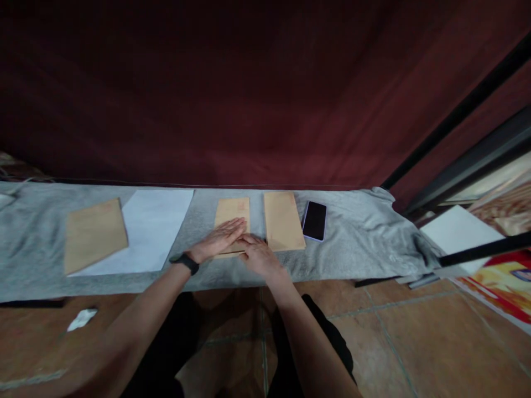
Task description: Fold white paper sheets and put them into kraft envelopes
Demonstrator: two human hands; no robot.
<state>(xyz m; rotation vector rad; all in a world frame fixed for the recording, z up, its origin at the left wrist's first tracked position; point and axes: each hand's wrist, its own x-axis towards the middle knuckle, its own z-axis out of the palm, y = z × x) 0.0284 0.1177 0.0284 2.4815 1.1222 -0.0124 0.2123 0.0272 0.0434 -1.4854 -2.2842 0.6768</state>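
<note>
A brown paper envelope (232, 208) lies on the grey cloth in front of me, its lower half partly covered by my hands. My left hand (222, 236), with a dark band at the wrist, rests flat on it, fingers stretched toward the right. My right hand (260, 255) reaches to the envelope's lower right edge. Its fingers are extended and their tips meet those of my left hand. Just right of my hands lies a second brown envelope (284, 220), apart from the first. Neither hand appears to grip anything.
A phone (315, 221) lies right of the envelopes. At left, another brown envelope (96, 234) overlaps white paper (160, 224). Grey cloth (357, 237) covers the narrow table. A dark red curtain (265, 127) hangs behind; black bars (464, 110) stand at right.
</note>
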